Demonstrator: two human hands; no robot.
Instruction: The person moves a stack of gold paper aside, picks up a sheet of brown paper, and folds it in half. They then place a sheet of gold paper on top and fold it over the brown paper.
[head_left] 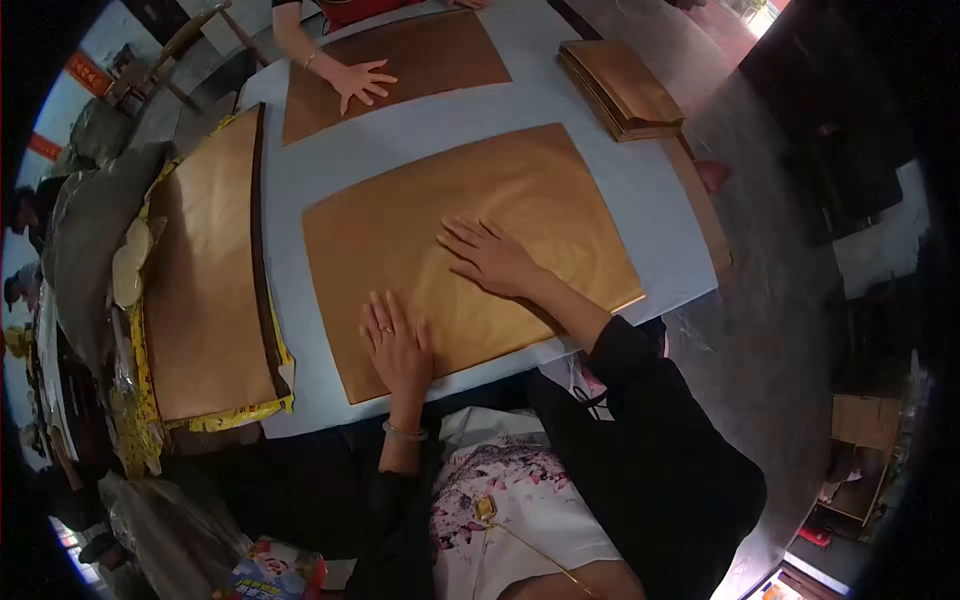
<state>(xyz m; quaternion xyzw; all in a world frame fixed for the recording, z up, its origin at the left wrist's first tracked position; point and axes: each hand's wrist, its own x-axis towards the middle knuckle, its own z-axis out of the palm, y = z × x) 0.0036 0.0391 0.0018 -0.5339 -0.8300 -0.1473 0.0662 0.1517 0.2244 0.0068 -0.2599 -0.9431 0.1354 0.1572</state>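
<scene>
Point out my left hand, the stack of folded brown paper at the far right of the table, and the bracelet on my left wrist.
Left hand (400, 352): head view, back of the hand.
Folded paper stack (625, 85): head view, top face.
Bracelet (405, 433): head view, front of the band.

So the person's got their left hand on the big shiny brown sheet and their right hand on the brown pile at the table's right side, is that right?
Not quite: the right hand is on the big shiny brown sheet too, not on the brown pile, as the head view shows. The left hand is on that sheet, as you said.
</scene>
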